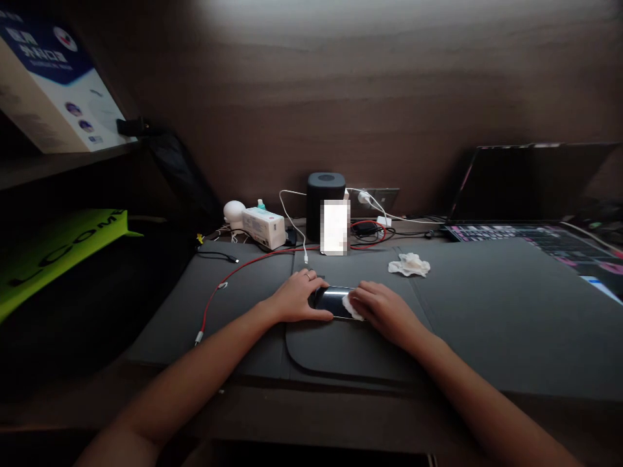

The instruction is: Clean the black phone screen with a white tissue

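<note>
Below frame centre, your left grip point(300, 298), half spread, holds 1 glossy black rectangular phone point(329, 307) by its left end; your right grip point(382, 307) pinches crumpled white tissue point(353, 309) on its screen point(335, 296).

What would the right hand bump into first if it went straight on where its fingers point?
Probably the left hand, which holds the left end of the phone, though depth is unclear: the right hand might pass just above it.
</note>
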`<state>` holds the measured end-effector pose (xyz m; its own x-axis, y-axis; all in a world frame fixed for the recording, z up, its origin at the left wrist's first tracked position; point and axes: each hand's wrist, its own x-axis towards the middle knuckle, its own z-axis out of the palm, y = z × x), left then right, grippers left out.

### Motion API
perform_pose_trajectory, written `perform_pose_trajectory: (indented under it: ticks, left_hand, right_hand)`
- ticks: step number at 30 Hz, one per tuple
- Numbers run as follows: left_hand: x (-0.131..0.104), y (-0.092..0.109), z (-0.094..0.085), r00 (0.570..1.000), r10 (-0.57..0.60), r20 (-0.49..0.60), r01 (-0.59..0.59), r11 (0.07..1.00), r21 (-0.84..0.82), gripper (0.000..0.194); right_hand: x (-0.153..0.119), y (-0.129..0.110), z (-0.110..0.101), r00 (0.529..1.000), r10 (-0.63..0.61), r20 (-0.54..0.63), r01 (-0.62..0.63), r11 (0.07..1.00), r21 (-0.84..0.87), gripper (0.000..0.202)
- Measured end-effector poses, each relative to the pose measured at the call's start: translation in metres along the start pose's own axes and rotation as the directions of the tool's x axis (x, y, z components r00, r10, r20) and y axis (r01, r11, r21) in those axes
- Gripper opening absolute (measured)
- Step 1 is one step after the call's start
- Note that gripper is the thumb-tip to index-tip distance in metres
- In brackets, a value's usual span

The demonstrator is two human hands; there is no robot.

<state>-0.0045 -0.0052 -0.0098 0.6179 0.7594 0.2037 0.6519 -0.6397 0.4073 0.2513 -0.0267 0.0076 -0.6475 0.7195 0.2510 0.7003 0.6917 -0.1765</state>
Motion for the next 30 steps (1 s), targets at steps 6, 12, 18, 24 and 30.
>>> perform_pose_trajectory:
  ticks: [6,12,18,24,30]
  left_hand:
    - [0.0,-0.002,0.002,1.0,0.005,0.002,-0.005,1.0,-0.007,0.065]
    - [0.0,-0.002,0.002,1.0,0.01,-0.008,-0.01,1.0,-0.014,0.064]
    - [0.0,-0.001,0.0,1.0,-0.01,0.001,0.01,1.0,-0.009,0.064]
    - [0.0,0.0,-0.001,1.0,-0.015,0.012,0.015,1.0,0.0,0.064]
    - [0.0,0.0,-0.001,1.0,-0.01,0.003,0.01,1.0,-0.001,0.065]
  right_hand:
    - [-0.002,0.003,-0.002,0.997,0.077,-0.021,-0.077,0.997,0.022,0.026]
    - [-0.002,-0.002,-0.006,0.997,0.074,0.02,-0.076,0.988,0.131,0.026]
    - [-0.006,0.008,-0.007,0.997,0.079,-0.012,-0.076,0.988,0.134,0.023]
    - [-0.004,0.002,-0.005,0.999,0.039,0.002,-0.039,0.989,0.14,0.026]
    - [-0.005,0.009,-0.009,0.997,0.075,0.022,-0.076,0.994,0.072,0.025]
